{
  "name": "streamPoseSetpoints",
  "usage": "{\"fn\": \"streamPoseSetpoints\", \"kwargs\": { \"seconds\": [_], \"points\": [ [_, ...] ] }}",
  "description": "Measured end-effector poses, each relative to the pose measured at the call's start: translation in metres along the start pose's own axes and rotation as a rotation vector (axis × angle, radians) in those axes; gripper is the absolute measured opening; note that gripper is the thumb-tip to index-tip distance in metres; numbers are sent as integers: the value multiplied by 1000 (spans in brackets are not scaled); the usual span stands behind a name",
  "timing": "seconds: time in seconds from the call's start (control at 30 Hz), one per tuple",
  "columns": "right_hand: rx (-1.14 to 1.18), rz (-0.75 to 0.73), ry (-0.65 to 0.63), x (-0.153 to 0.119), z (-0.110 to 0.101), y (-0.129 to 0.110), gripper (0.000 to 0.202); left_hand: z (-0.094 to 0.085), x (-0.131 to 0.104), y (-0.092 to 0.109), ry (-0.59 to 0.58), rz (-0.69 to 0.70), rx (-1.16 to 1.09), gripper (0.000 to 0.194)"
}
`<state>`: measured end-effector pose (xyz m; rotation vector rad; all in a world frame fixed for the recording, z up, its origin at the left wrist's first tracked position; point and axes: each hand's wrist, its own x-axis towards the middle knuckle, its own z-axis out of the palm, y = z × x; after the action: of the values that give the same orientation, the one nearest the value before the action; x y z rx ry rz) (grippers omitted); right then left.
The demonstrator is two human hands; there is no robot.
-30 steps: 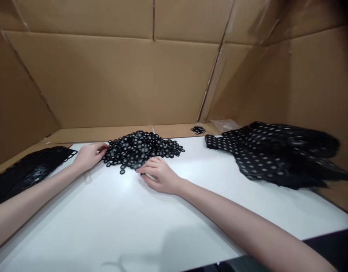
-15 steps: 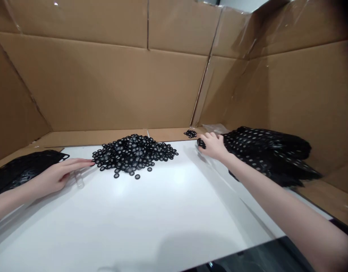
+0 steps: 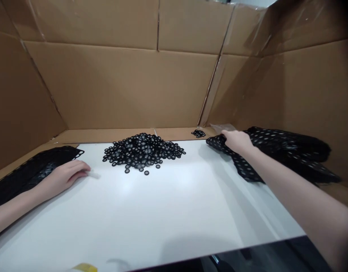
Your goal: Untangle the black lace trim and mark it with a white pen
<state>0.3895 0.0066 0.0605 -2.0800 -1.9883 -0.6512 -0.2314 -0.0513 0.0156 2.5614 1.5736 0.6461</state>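
Observation:
At the left, my left hand (image 3: 73,172) has its fingers closed on a small clear tube (image 3: 93,174) lying near the white tabletop. Beside that hand rests a black bundle (image 3: 35,166) with looped ends. My right hand (image 3: 236,141) is closed on the black sheet with pale spots (image 3: 247,166) at the right, gripping its upper edge; the fingertips are partly hidden. Between the hands, apart from both, sits a heap of small black rings with greyish centres (image 3: 142,151).
A small cluster of black rings (image 3: 198,133) lies on the cardboard strip at the back. Cardboard walls (image 3: 114,87) enclose the white table (image 3: 151,215) at the back and sides. Something yellow (image 3: 86,267) shows at the bottom edge.
My left hand has drawn back from the heap and taken hold of the clear tube. My right hand has gripped the spotted sheet and lifted its edge. The view has shifted slightly.

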Motion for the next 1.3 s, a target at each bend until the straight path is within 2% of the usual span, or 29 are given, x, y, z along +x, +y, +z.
{"fn": "streamPoseSetpoints", "kwargs": {
  "seconds": [0.07,0.17,0.23,0.33,0.4,0.47,0.53,0.6,0.7,0.83,0.93,1.03,1.1,1.13,1.2,1.3],
  "points": [
    [-50,28,-126,12,-30,-5,38,0,2,7,41,-30,13,24],
    [-84,-9,-284,28,-80,-22,22,-7,7,25,114,-77,3,26],
    [-98,-56,-340,32,-114,-44,19,-15,12,46,152,-84,-34,31],
    [-10,-312,-388,22,-164,-93,18,-31,17,87,79,-41,-156,44],
    [138,-522,-466,6,-190,-129,20,-40,17,117,39,-4,-354,53],
    [350,-729,-506,-11,-207,-164,29,-45,13,145,-85,27,-566,61],
    [517,-897,-537,-25,-214,-191,36,-45,8,167,-213,47,-699,69],
    [605,-971,-574,-33,-212,-210,39,-42,2,178,-344,21,-757,62],
    [704,-938,-659,-34,-196,-224,37,-38,0,171,-575,-105,-757,35],
    [798,-843,-871,-33,-158,-227,32,-45,11,132,-828,-212,-720,29],
    [862,-782,-916,-34,-128,-230,28,-53,26,102,-905,-218,-599,32],
    [903,-807,-962,-38,-102,-237,32,-52,36,83,-1005,-256,-542,32],
    [915,-821,-902,-42,-87,-242,25,-46,39,77,-1005,-273,-471,32],
    [901,-812,-858,-43,-80,-243,20,-42,39,75,-965,-269,-404,31],
    [846,-788,-762,-44,-68,-242,15,-35,40,75,-816,-229,-211,31],
    [774,-757,-700,-44,-53,-236,17,-33,41,82,-543,-152,118,32]
  ]
}}
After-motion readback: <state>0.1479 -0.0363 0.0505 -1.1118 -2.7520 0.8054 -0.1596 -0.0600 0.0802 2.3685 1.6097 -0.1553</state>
